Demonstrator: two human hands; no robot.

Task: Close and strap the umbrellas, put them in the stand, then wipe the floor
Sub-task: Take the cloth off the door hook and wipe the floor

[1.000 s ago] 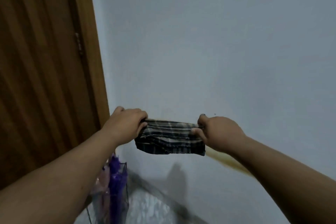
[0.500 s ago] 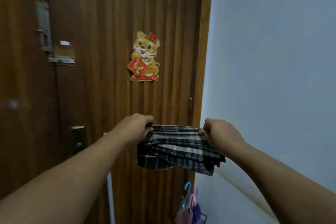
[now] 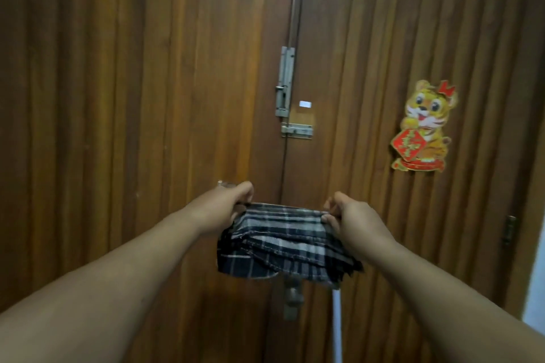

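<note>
A dark plaid cloth [image 3: 283, 242] with white stripes hangs folded between my two hands at chest height, in front of a wooden door. My left hand [image 3: 227, 203] grips its upper left corner. My right hand [image 3: 351, 218] pinches the upper right corner. The top edge is stretched taut between them and the rest droops below. No umbrella, stand or floor is in view.
A brown double wooden door [image 3: 147, 97] fills the view, with metal bolts [image 3: 285, 82] at the centre seam and a handle [image 3: 292, 298] below the cloth. A tiger sticker [image 3: 424, 127] is on the right leaf. A white pole [image 3: 336, 324] leans by the door.
My view has swung left from the pale wall and the umbrella stand to the door. Both hands still hold the cloth, now hanging lower and more spread.
</note>
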